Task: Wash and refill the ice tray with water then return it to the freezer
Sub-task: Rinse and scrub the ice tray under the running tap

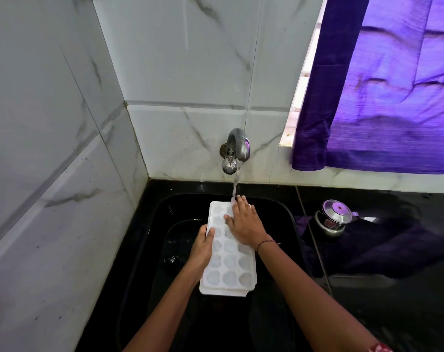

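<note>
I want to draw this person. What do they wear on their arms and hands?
Both forearms are bare. The right hand has a thin dark bracelet at its wrist. The left hand wears nothing. Red and white patterned cloth shows at the right arm's near end.

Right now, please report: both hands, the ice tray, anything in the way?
Left hand grips left edge of ice tray. Right hand flat on its far cells, under the running tap. Tray over sink. Nothing blocking.
</note>
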The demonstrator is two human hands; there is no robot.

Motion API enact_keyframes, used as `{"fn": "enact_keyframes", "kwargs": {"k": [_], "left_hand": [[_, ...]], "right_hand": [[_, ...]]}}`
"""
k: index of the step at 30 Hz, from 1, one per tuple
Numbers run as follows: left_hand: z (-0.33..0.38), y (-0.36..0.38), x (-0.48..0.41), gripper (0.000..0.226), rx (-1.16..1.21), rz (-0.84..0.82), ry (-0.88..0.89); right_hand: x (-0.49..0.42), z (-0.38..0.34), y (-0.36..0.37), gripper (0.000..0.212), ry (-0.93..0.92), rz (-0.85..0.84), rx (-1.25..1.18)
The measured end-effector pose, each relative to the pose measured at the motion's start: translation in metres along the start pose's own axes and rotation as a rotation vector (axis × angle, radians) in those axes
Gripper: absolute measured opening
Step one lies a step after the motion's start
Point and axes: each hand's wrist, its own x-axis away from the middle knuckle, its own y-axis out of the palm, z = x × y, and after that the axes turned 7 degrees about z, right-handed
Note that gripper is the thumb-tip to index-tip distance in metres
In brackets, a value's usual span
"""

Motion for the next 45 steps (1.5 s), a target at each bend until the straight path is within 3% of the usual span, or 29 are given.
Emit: {"fn": "enact_keyframes", "kwargs": {"k": [4,10,14,17,19,20,22,25,28,32,38,42,45], "left_hand": [[0.003,0.005,-0.003,0.028,0.011,0.008,0.003],[0.017,0.006,-0.014,0.041,-0.028,0.041,0.006],[0.014,0.002,-0.035,0.037,-0.024,0.135,-0.046],[0.020,0.001,-0.055,0.038,-0.050,0.211,-0.154],[0.025,0.000,-0.066,0.038,-0.057,0.172,-0.271],[0.027,0.000,-0.068,0.036,-0.047,0.128,-0.315],[0.036,-0.001,-0.063,0.028,-0.017,0.027,-0.382],[0.046,0.004,-0.058,0.036,-0.015,-0.030,-0.423],[0.050,0.018,-0.062,0.044,-0.271,-0.014,-0.199],[0.057,0.032,-0.060,0.050,-0.703,0.120,0.118],[0.069,0.049,-0.055,0.029,-0.640,0.213,0.382],[0.067,0.056,-0.055,0.025,-0.666,0.139,0.585],[0.049,0.039,-0.065,0.027,-0.570,0.053,0.593]], "right_hand": [[0.006,-0.014,0.002,0.089,-0.172,0.015,0.081],[0.026,-0.030,0.006,0.081,-0.314,-0.006,0.007],[0.049,-0.032,-0.002,0.063,-0.393,-0.177,-0.088],[0.062,-0.027,-0.014,0.080,-0.399,-0.325,-0.145],[0.066,-0.025,-0.020,0.086,-0.428,-0.258,-0.051],[0.065,-0.025,-0.023,0.079,-0.421,-0.195,-0.031],[0.059,-0.024,-0.029,0.060,-0.348,-0.034,-0.133],[0.043,-0.019,-0.035,0.050,-0.135,0.099,-0.364],[0.025,-0.010,-0.038,0.045,0.120,0.114,-0.578],[0.009,-0.002,-0.041,0.039,0.239,0.135,-0.673],[0.002,0.003,-0.041,0.033,0.331,0.061,-0.794],[0.003,-0.002,-0.031,0.030,0.430,0.091,-0.913],[-0.001,0.001,-0.034,0.033,0.452,0.136,-0.948]]}}
